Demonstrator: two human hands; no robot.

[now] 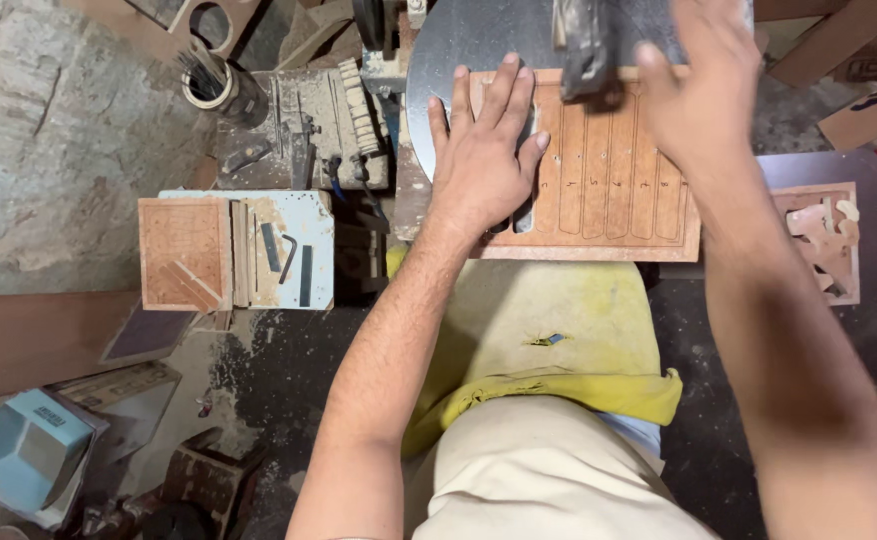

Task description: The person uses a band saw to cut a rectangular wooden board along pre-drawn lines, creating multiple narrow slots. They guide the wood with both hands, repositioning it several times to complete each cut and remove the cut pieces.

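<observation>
Landmark: the board (609, 170), a reddish wooden panel with long vertical slots drawn or cut in a row, lying flat on a round grey metal table (449, 50) at top centre. Far left of the board, low down, a pale blue box (29, 445) sits on the dusty floor among dark offcuts. Left of the board, a small bench (309, 215) with chipped light-blue paint carries a square reddish tile (181, 250), a few thin wood strips and dark metal bits. Above that, still left of the board, a cluttered block (299, 125) holds tools, with a roll of tape (209, 85) beside it. The left hand (484, 155) lies palm down on the board's left part, fingers straight and slightly spread, pressing flat, gripping nothing. Below the board, yellow cloth (559, 330) covers the person's lap. At the board's upper edge a dark machine head (591, 50) hangs over it, blurred. The right hand (704, 95) rests on the board's upper right part, blurred; fingers seem extended, but whether spread or closed cannot be told. Right of the board, a second panel (824, 240) with curly fretwork cut-outs lies on a dark sheet.
</observation>
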